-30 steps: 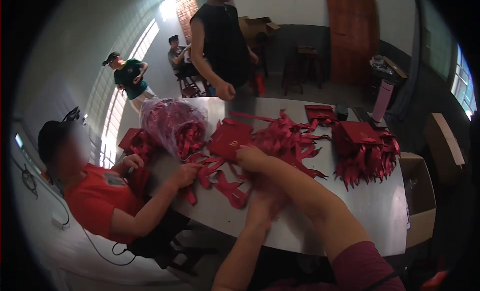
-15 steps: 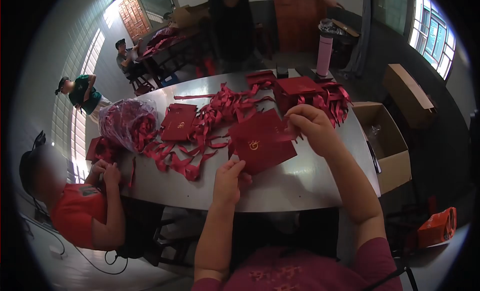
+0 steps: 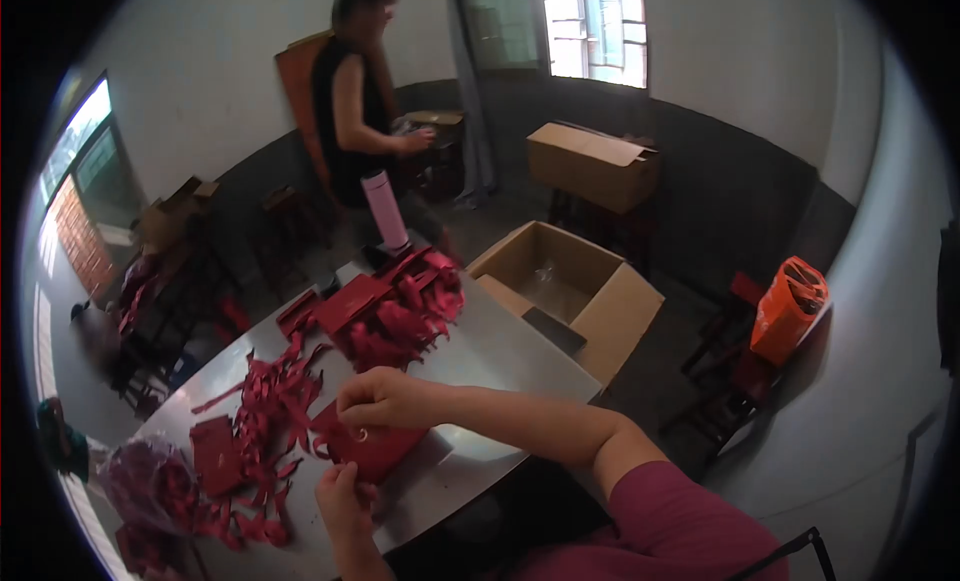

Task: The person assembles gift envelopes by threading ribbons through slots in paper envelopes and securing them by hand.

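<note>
A flat dark red gift bag [image 3: 385,453] with a small gold emblem is tilted above the near part of the metal table. My left hand [image 3: 345,493] pinches its lower left edge between thumb and fingers. Over the bag's upper left part, my right hand [image 3: 385,399] is closed; its fingertips hide whatever is in them. A loop of red ribbon [image 3: 321,444] shows at the bag's left side. Just left of it lie a heap of loose red ribbons [image 3: 275,396] and another red bag [image 3: 217,456].
On the metal table [image 3: 500,356] are stacked red bags [image 3: 350,311] with ribbons, a pink bottle [image 3: 385,211] and a clear plastic bag of ribbons [image 3: 150,481]. An open cardboard box [image 3: 620,311] adjoins the right edge. A person in black [image 3: 350,111] stands beyond the table.
My view has swung to the right. My right hand has come across the bag, closer to my left hand. The person in black has turned sideways and lowered an outstretched arm.
</note>
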The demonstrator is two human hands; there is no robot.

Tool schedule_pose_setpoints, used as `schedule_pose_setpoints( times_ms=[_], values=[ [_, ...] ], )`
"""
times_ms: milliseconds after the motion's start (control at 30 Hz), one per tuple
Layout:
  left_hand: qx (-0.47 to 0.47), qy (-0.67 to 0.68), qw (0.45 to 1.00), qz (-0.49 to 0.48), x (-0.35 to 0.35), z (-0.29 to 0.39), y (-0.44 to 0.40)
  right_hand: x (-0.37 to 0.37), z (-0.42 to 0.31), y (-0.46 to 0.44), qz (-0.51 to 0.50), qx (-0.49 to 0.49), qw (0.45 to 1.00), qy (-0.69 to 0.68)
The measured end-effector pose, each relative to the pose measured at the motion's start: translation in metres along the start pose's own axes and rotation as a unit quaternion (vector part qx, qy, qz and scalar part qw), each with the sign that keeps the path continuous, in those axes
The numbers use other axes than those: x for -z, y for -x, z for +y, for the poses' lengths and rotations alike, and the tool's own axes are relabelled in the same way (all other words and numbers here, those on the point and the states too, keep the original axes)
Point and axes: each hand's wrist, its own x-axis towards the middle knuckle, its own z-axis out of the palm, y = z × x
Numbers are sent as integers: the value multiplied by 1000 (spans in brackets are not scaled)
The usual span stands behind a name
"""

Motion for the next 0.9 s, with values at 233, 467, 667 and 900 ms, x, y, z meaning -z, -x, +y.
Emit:
schedule_pose_setpoints(
  times_ms=[233, 467, 667, 900],
  values=[
    [-2, 21, 998, 61, 3, 11, 10, -29, 57, 3, -50, -65, 982, 168],
    [3, -10, 999, 47, 8, 13, 9, -39, 81, -1, 3, -30, 967, 253],
    [13, -16, 999, 49, 15, 6, 7, -38, 88, 7, 37, -23, 966, 255],
    [56, -48, 997, 37, 15, -2, 4, -36, 101, 9, 36, -11, 957, 287]
  ],
)
